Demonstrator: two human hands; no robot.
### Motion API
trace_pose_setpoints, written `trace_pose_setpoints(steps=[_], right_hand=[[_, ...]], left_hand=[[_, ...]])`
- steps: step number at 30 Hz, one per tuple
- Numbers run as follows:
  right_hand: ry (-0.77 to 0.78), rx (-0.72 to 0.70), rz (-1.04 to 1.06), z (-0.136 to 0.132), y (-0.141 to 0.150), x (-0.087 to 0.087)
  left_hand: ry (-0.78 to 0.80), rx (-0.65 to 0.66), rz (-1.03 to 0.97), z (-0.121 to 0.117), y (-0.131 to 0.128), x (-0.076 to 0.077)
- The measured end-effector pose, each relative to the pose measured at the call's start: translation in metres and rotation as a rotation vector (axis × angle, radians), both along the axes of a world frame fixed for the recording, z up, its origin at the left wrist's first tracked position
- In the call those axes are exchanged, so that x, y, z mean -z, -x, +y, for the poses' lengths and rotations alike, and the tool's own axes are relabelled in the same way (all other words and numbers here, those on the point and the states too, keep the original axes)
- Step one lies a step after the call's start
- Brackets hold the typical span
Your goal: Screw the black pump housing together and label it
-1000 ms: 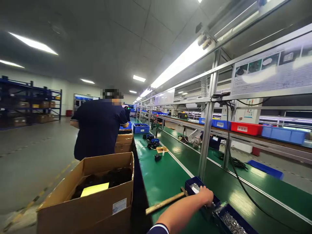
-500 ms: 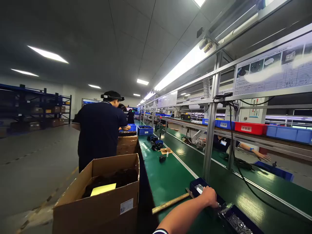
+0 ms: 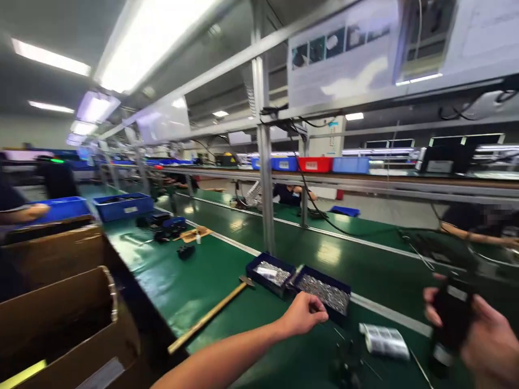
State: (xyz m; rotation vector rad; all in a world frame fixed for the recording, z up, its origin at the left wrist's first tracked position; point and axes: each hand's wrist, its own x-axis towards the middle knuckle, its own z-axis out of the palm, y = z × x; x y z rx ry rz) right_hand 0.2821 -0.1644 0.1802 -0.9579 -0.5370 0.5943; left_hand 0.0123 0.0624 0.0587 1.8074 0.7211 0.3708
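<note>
My left hand (image 3: 303, 314) reaches over the green bench, fingers pinched together at the near edge of a blue tray of small metal screws (image 3: 324, 292); what it pinches is too small to see. A second blue tray of metal parts (image 3: 271, 272) sits just to the left. My right hand (image 3: 478, 335) at the lower right is wrapped round a black device with a white label (image 3: 451, 319), blurred by motion. A wooden-handled hammer (image 3: 211, 314) lies on the bench left of my arm.
A white printed packet (image 3: 383, 340) lies near the trays. Open cardboard boxes (image 3: 60, 319) stand at the left edge. Blue bins (image 3: 121, 205) and black parts (image 3: 164, 227) sit farther along. A steel post (image 3: 265, 200) rises behind the trays. Other people's arms show across the line (image 3: 478, 235) and at far left (image 3: 20, 213).
The view swung right and down. My left hand pulled back from inside the trays to their near edge. My right hand with the black device came into view.
</note>
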Motion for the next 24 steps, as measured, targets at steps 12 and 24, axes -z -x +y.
trace_pose_setpoints(steps=[12, 24], right_hand=[[-0.228, 0.048, -0.210, 0.007, 0.072, -0.011], [-0.231, -0.058, -0.220, 0.019, 0.090, -0.008]], left_hand=[[0.405, 0.058, 0.180, -0.039, -0.013, 0.038], [0.126, 0.370, 0.188, -0.073, -0.008, 0.038]])
